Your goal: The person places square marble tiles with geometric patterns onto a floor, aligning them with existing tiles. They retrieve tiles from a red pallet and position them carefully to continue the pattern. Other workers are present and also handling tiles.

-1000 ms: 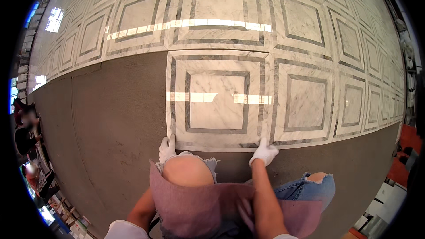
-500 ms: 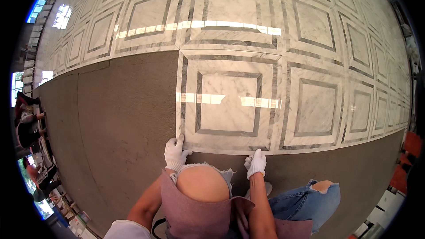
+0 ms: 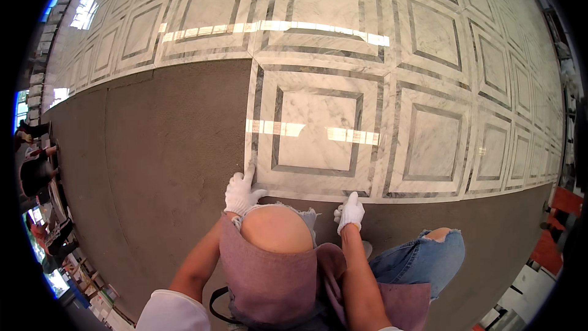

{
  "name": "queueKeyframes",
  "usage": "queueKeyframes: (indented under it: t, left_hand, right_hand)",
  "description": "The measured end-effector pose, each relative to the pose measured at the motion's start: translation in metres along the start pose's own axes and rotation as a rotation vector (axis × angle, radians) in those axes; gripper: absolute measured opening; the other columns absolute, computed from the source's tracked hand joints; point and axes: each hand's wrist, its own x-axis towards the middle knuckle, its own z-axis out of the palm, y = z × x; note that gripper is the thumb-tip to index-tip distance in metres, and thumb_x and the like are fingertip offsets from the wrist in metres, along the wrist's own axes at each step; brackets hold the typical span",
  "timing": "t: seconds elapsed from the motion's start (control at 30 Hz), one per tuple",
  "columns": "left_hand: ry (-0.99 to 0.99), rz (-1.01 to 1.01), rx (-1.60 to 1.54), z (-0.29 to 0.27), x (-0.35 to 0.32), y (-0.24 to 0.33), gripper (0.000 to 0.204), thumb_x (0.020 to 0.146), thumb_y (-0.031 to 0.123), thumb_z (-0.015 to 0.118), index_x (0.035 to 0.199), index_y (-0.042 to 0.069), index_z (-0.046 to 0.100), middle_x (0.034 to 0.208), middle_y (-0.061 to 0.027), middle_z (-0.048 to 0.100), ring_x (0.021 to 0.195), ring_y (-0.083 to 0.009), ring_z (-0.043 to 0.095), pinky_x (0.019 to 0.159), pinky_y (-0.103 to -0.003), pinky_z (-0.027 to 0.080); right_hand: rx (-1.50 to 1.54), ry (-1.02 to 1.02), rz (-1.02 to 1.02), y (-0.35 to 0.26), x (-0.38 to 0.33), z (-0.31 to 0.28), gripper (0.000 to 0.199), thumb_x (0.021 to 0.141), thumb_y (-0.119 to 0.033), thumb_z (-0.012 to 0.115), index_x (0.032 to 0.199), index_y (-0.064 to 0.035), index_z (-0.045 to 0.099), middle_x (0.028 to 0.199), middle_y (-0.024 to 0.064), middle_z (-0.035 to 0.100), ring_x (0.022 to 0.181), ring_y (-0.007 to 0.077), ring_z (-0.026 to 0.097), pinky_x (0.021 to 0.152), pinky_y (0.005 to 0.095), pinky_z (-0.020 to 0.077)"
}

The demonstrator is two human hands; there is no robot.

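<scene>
A square marble tile (image 3: pixel 316 129), white with nested grey frames, lies at the corner of the laid rows, beside bare grey mortar. My left hand (image 3: pixel 240 194), in a white knitted glove, is at its near left corner. The index finger stretches along the left edge and the thumb spreads toward the near edge. My right hand (image 3: pixel 351 211), gloved too, touches the near edge close to the right corner. Its index finger points forward onto the tile; the other fingers are curled, with nothing visible in them. The tile's near edge is partly hidden by my left hand.
Grey mortar bed (image 3: pixel 171 129) stretches left and along the near side. More patterned marble tiles (image 3: pixel 429 141) continue right and beyond. My knees in torn jeans (image 3: pixel 422 263) are close behind the hands. Other people (image 3: pixel 40 168) are at the far left; red items (image 3: pixel 548 248) lie far right.
The view has shifted slightly, so the tile and both hands sit a little higher in the picture. Both hands stay at the same corners; the left index finger looks straighter along the edge.
</scene>
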Motion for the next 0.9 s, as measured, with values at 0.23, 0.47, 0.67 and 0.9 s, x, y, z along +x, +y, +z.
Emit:
queueKeyframes:
  t: [0.23, 0.47, 0.67, 0.9]
  left_hand:
    - [0.362, 0.047, -0.164, -0.052, 0.096, 0.035, 0.070, 0.079, 0.043, 0.065, 0.135, 0.007, 0.043, 0.130, -0.0196, 0.048, 0.116, -0.0391, 0.047, 0.096, -0.047, 0.042]
    - [0.312, -0.266, -0.189, -0.069, 0.161, 0.084, 0.060, 0.079, 0.041, 0.057, 0.128, 0.008, 0.050, 0.121, -0.0211, 0.051, 0.113, -0.0402, 0.049, 0.095, -0.045, 0.043]
    - [0.406, -0.223, -0.257, -0.063, 0.175, 0.071, 0.053, 0.077, 0.032, 0.057, 0.123, 0.005, 0.056, 0.117, -0.0229, 0.052, 0.107, -0.0404, 0.052, 0.093, -0.044, 0.043]
    - [0.455, -0.079, -0.305, -0.058, 0.179, 0.063, 0.044, 0.075, 0.029, 0.058, 0.108, 0.000, 0.059, 0.101, -0.0254, 0.055, 0.095, -0.0418, 0.055, 0.083, -0.044, 0.045]
  right_hand:
    - [-0.435, 0.448, -0.631, -0.148, 0.045, -0.006, 0.037, 0.085, -0.038, 0.061, 0.091, -0.0021, 0.056, 0.088, 0.0162, 0.063, 0.084, 0.0311, 0.060, 0.078, 0.0400, 0.0459]
    - [-0.807, 0.218, -0.699, -0.176, 0.121, -0.042, 0.037, 0.081, -0.033, 0.067, 0.098, -0.0037, 0.052, 0.097, 0.0199, 0.060, 0.090, 0.0363, 0.059, 0.081, 0.0429, 0.0456]
    - [-0.855, 0.171, -0.692, -0.182, 0.116, -0.034, 0.034, 0.083, -0.028, 0.065, 0.099, -0.0044, 0.047, 0.098, 0.0201, 0.055, 0.090, 0.0393, 0.057, 0.080, 0.0449, 0.0449]
    - [-0.857, 0.201, -0.719, -0.177, 0.121, -0.037, 0.032, 0.084, -0.026, 0.065, 0.098, -0.0055, 0.045, 0.099, 0.0206, 0.053, 0.090, 0.0402, 0.055, 0.079, 0.0454, 0.0436]
